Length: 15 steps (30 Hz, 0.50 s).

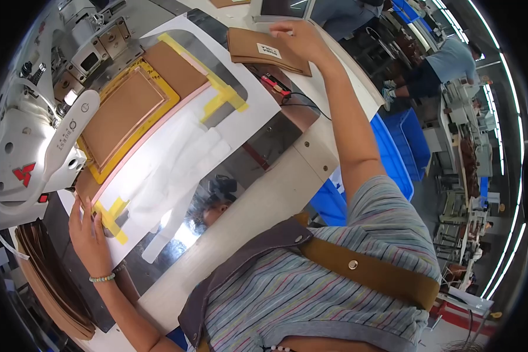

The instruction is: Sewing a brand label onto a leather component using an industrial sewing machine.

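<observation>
My left hand (91, 234) lies at the near-left corner of the work plate, its fingers stretched out beside the end of a brown panel (176, 67). A yellow frame (171, 97) sits over that panel, close to the head of a white sewing machine (26, 152). Far to the right, my right hand (302, 40) rests on a stack of flat brown pieces (246, 47) with a pale label on top. Its fingers reach out loosely across the stack's far edge; whether they touch the top piece I cannot tell.
Yellow tape (229, 97) marks corners on a white sheet (252, 111). A red-and-black tool (274, 84) and a cable lie near the stack. Long brown strips (50, 276) hang at the left. Blue bins (408, 141) stand right of the table; a person (452, 64) is farther off.
</observation>
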Available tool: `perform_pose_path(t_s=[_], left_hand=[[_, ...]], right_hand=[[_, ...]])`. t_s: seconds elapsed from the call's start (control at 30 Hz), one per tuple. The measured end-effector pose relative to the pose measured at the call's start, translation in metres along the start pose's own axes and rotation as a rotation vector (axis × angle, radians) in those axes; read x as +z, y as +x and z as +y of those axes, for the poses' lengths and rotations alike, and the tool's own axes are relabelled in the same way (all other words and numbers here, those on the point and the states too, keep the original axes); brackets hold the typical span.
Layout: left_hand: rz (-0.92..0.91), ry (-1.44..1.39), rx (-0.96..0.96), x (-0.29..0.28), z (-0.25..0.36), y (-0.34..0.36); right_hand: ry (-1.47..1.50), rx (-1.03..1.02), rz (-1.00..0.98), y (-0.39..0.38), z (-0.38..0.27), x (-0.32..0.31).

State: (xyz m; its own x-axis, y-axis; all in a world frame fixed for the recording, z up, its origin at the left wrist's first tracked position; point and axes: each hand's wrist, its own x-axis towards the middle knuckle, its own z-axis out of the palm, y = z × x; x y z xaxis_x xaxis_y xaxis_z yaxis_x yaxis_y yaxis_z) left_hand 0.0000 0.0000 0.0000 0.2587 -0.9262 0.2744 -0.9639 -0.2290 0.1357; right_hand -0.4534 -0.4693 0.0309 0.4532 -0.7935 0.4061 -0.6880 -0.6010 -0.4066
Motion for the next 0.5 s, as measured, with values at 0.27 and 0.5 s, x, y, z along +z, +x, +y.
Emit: perform_pose_path(t_s=[0.27,0.5], left_hand=[[-0.030,-0.113,0.010,-0.001,0.001,0.007],[-0.025,-0.127,0.005,-0.035,-0.034,0.014]], right_hand=[[0.155,-0.023,-0.430,0.021,0.055,0.009],[0.550,-0.215,-0.221,0.100,-0.046,-0.022]])
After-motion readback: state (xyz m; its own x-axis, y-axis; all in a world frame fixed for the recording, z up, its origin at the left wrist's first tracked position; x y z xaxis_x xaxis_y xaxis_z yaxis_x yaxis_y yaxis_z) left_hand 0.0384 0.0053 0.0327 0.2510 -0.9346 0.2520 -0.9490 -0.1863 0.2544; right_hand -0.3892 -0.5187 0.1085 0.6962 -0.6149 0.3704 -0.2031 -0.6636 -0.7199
